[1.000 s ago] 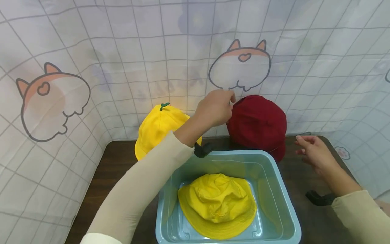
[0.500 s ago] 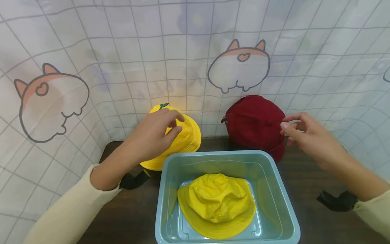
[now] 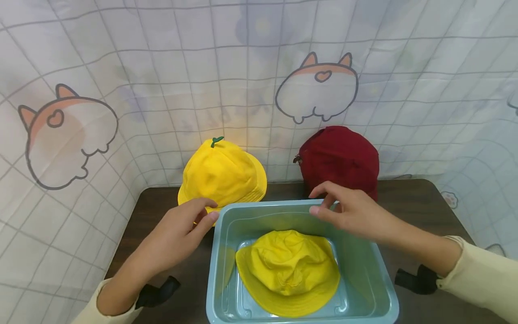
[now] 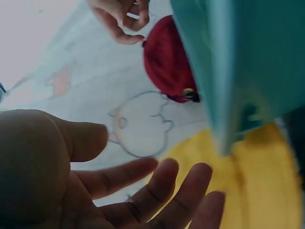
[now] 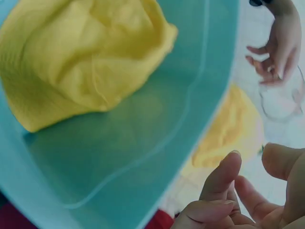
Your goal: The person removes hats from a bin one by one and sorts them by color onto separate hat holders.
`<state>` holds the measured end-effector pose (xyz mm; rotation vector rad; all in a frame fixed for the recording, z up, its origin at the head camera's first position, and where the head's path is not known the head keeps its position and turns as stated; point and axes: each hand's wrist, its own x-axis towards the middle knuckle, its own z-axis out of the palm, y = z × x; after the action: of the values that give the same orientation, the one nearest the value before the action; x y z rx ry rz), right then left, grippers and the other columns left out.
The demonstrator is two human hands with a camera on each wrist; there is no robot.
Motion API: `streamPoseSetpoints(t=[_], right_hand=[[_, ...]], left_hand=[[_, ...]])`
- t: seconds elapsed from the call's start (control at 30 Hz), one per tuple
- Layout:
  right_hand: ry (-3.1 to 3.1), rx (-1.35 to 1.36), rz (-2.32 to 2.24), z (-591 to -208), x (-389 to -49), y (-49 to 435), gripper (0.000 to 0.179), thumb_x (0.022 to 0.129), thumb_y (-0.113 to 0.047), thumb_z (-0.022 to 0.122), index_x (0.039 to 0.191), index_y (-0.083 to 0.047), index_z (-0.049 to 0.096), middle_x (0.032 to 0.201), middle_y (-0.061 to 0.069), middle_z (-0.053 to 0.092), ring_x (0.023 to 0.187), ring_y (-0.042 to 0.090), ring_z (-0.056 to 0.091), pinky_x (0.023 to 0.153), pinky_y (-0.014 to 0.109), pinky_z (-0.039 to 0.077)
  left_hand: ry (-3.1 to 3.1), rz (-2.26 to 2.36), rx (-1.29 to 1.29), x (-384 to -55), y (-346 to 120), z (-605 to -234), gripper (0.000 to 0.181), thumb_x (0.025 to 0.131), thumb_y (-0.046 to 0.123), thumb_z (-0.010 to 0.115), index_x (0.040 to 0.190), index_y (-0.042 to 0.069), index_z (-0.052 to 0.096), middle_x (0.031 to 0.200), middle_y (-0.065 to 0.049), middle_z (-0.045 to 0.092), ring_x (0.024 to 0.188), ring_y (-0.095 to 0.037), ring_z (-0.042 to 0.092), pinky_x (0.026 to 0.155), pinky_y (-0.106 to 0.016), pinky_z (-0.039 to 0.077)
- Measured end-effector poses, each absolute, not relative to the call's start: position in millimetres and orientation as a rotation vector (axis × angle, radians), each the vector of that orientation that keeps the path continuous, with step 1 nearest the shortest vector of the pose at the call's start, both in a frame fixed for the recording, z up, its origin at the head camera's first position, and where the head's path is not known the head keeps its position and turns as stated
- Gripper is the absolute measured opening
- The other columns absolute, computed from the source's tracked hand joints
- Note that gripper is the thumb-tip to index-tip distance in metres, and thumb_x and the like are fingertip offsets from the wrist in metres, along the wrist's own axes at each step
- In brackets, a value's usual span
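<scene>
A yellow bucket hat (image 3: 289, 272) lies in the light blue plastic bin (image 3: 386, 279), its crown creased. Behind the bin on the left stands another yellow hat (image 3: 218, 173) with a green sprout on top. A dark red cap (image 3: 344, 157) sits at the back right. My left hand (image 3: 174, 236) hovers by the bin's left rear corner, fingers loosely bent and nothing in them; the left wrist view shows its fingers (image 4: 162, 179) apart. My right hand (image 3: 356, 213) is above the bin's right rear edge, in front of the red cap, holding nothing.
The dark brown wooden table (image 3: 429, 211) carries the bin and hats. A white grid-patterned cloth (image 3: 162, 58) with cartoon drawings hangs close behind and at both sides. A black wrist strap piece (image 3: 417, 279) juts from below each forearm.
My left hand has drawn back from the red cap, past the sprout hat, to the bin's left corner. My right hand has moved left from beside the red cap to over the bin's rear edge.
</scene>
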<state>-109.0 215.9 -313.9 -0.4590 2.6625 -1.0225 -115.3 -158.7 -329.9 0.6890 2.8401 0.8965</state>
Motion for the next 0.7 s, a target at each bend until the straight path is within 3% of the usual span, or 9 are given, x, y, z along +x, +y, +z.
streamPoseSetpoints(t=[0.13,0.27,0.4,0.47,0.63,0.7], right_hand=[[2.655,-0.612,-0.905,-327.4,-108.4,200.0,0.036,0.097,-0.040,0.070,0.126,-0.020,0.060,0.091,-0.005,0.068,0.060,0.009,0.054,0.058,0.026,0.049],[2.599,-0.737,-0.758,-339.4,-109.4,185.3,0.041,0.097,-0.043,0.069,0.128,-0.018,0.062,0.086,-0.009,0.066,0.068,0.005,0.053,0.063,0.024,0.048],[2.515,-0.743,-0.661,-348.7,-108.3,171.6,0.044,0.094,-0.042,0.072,0.130,-0.017,0.064,0.083,-0.007,0.064,0.074,0.009,0.055,0.065,0.027,0.049],[2.510,-0.704,-0.600,-353.0,-107.1,165.9,0.046,0.093,-0.043,0.074,0.130,-0.017,0.066,0.090,-0.004,0.069,0.080,0.012,0.059,0.070,0.031,0.053],[2.537,-0.531,-0.399,-362.3,-107.1,154.8,0.050,0.089,-0.047,0.077,0.131,-0.023,0.067,0.122,0.001,0.072,0.106,0.020,0.065,0.088,0.049,0.057],[2.538,-0.476,-0.328,-365.0,-108.8,152.4,0.052,0.088,-0.048,0.077,0.133,-0.025,0.066,0.125,0.002,0.071,0.110,0.022,0.064,0.089,0.052,0.056]], left_hand=[[2.786,0.930,0.593,-112.9,-161.7,-351.8,0.042,0.108,0.042,0.048,0.137,0.013,0.054,0.088,0.004,0.061,0.075,-0.011,0.055,0.069,-0.028,0.049],[2.696,0.961,0.531,-106.2,-159.3,-368.1,0.062,0.108,0.051,0.040,0.155,0.011,0.034,0.098,0.003,0.064,0.080,-0.010,0.057,0.073,-0.028,0.050],[2.630,1.008,0.497,-95.5,-153.5,-379.4,0.070,0.108,0.051,0.040,0.164,0.016,0.018,0.108,0.002,0.071,0.086,-0.004,0.064,0.080,-0.032,0.055],[2.627,1.010,0.498,-90.4,-150.1,-383.7,0.072,0.108,0.048,0.043,0.165,0.017,0.013,0.111,-0.001,0.073,0.087,-0.001,0.067,0.083,-0.034,0.058],[2.706,0.947,0.553,-83.5,-142.6,-391.1,0.075,0.108,0.034,0.052,0.165,0.010,0.009,0.086,0.001,0.072,0.070,0.001,0.064,0.072,-0.030,0.058],[2.748,0.925,0.561,-82.6,-139.9,-393.2,0.075,0.108,0.029,0.053,0.165,0.008,0.010,0.075,0.005,0.067,0.065,0.001,0.062,0.069,-0.029,0.057]])
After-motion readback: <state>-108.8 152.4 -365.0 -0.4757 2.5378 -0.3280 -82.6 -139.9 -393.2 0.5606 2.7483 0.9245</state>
